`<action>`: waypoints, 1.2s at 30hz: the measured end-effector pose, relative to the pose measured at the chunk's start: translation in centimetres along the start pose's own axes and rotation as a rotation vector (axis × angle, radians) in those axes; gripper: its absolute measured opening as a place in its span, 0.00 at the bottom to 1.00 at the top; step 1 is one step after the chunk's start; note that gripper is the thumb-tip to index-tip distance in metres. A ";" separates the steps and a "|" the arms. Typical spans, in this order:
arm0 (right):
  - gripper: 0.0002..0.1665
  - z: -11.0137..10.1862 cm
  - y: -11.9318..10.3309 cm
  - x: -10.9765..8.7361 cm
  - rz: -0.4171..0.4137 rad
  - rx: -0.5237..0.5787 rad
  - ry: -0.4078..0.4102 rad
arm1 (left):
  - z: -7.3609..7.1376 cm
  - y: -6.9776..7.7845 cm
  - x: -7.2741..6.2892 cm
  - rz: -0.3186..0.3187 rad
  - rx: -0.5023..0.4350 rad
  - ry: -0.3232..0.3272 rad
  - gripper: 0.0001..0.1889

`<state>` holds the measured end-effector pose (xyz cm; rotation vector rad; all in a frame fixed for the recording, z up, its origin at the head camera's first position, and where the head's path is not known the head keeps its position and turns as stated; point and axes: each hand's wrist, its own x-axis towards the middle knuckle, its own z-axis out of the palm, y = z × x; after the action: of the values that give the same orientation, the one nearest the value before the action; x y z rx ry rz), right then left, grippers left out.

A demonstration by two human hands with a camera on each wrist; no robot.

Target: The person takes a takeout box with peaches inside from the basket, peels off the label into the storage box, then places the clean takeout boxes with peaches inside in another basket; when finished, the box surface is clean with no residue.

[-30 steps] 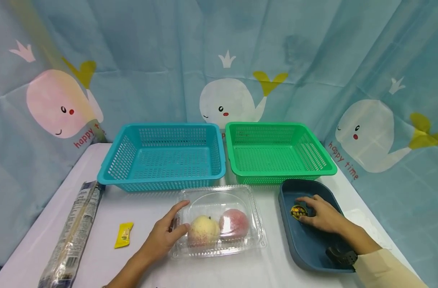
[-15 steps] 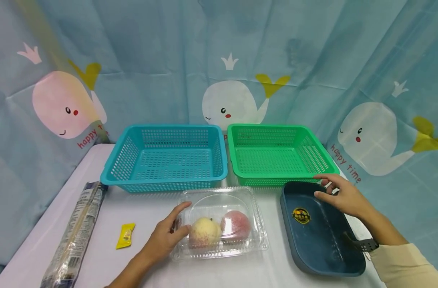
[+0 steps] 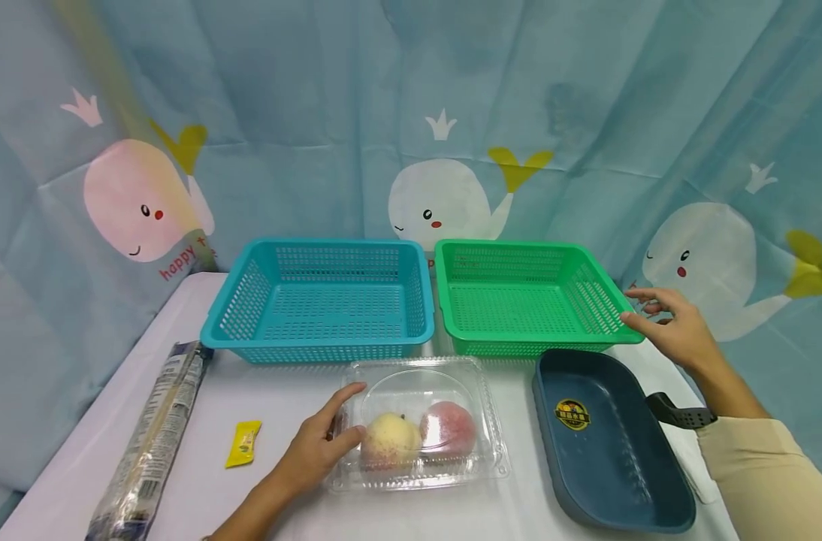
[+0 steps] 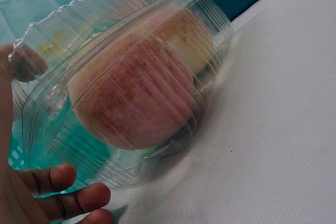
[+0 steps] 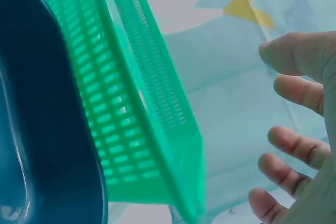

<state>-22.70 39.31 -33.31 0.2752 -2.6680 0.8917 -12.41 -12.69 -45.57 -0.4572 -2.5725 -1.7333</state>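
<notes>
In the head view my left hand point(image 3: 319, 443) rests at the left side of a clear plastic clamshell box point(image 3: 451, 477), thumb and forefinger spread along its edge. Inside the box lie a yellow-and-red peach point(image 3: 389, 442) and a pink peach point(image 3: 448, 430). The left wrist view shows the lower fingers point(image 4: 86, 200) loosely bent beside the box, and one fingertip through the plastic. My right hand point(image 3: 678, 330) hovers by the right end of a green basket point(image 3: 546, 336). In the right wrist view its fingers are spread, apart from the basket, and hold nothing.
A dark blue tray point(image 3: 614, 451) with a round label stands in front of the green basket. Left of that basket is a blue basket point(image 3: 316, 352). A yellow wrapped packet point(image 3: 243, 443) and a long silvery package point(image 3: 152, 439) lie at left. A whale-print curtain point(image 3: 357, 98) hangs behind.
My right hand has left the inside of the dark blue tray and moved back and right to the green basket's end. My left hand has stayed by the clamshell box. The view has shifted slightly.
</notes>
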 end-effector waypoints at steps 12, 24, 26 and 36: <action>0.31 1.2 3.7 0.4 0.112 0.061 -0.077 | 0.2 0.0 0.0 0.001 -0.024 -0.009 0.30; 0.32 2.1 4.9 0.2 0.132 0.018 -0.181 | 0.1 -0.1 0.2 0.025 -0.131 -0.014 0.30; 0.33 2.1 5.0 0.1 0.130 0.012 -0.189 | 0.0 0.0 0.4 0.036 -0.168 -0.028 0.29; 0.40 2.6 4.9 -0.2 0.167 0.002 -0.211 | 0.1 0.9 0.3 -0.103 -0.411 0.042 0.35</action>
<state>-24.51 41.64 -38.05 0.1558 -2.9199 0.9627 -12.48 -12.18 -44.71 -0.2884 -2.2425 -2.2892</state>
